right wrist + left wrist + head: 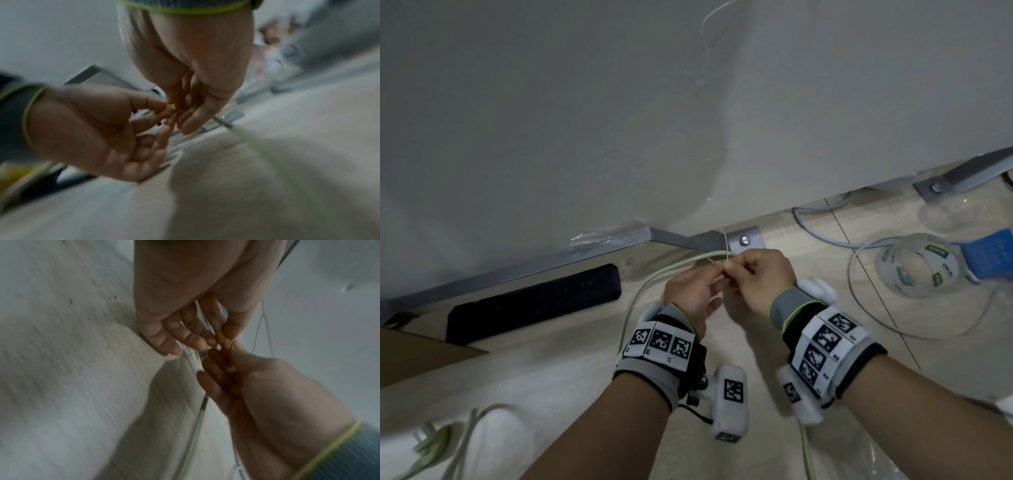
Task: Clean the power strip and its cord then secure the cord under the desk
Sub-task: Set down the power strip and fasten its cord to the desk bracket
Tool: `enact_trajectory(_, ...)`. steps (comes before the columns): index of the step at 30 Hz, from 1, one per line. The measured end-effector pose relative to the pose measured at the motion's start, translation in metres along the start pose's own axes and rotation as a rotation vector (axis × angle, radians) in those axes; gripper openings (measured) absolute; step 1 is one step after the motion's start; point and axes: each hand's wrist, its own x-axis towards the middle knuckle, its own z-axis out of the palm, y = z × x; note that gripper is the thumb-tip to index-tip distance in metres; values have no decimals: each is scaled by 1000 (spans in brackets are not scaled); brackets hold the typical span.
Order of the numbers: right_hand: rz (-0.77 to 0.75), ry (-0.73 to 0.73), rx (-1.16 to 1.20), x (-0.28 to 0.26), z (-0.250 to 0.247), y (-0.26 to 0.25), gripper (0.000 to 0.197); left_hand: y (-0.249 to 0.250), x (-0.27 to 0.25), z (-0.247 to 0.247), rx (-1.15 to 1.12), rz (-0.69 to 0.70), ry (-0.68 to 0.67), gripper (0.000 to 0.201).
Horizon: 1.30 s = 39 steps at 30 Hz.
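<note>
A black power strip [534, 301] lies on the wooden floor by the grey metal frame. Its pale cord [654, 277] curves from the floor up to my hands. My left hand [717, 274] and right hand [734, 270] meet fingertip to fingertip just below a metal bracket [743, 238]. Both pinch a thin white tie [725, 246] that loops around the cord. In the left wrist view my left hand [216, 342] pinches with thumb and forefinger, and the tie [265, 324] trails beside it. The right wrist view is blurred; there my right hand [176, 112] touches the left one.
A clear tape roll [917, 265] and a blue object [989, 253] lie on the floor at right, ringed by a thin grey cable [822, 233]. Another bracket [962, 178] sits farther right. Cardboard [421, 353] is at left, and a pale plug [431, 442] at lower left.
</note>
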Motion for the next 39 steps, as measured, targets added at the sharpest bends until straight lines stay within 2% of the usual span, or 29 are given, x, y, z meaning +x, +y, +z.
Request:
enact_trajectory(4,-372,-85,-592,-2,-14,-1,17,4,3,-3,60,-47,-41,13)
enact_trajectory(7,-503,-135,-855,0,-15,-6,20,7,4,-4,109,-46,-48,10)
enact_trajectory(13,-622,-210,-833,6,-21,-15,17,8,3,-5,99,-23,-90,12)
enact_trajectory(19,-781,-207,-736,14,-22,-10,11,4,2,-1,63,29,-66,17)
enact_trajectory(22,-851,-177,-658,14,-20,-9,14,6,2,3,-24,-4,-116,19)
enact_trajectory(26,-904,-228,-708,12,-23,-4,11,11,5,6,-123,-65,-125,26)
enact_trajectory(31,-880,-283,-771,4,-36,2,15,-6,3,17,-149,62,28,26)
enact_trajectory(33,-771,-268,-851,-1,-38,-3,12,-7,5,17,-34,135,95,28)
enact_trajectory(36,-512,-172,-904,-1,-34,-18,25,-11,14,10,114,189,130,29)
enact_trajectory(39,-429,-212,-1003,9,-13,-28,25,-10,12,6,108,200,103,27)
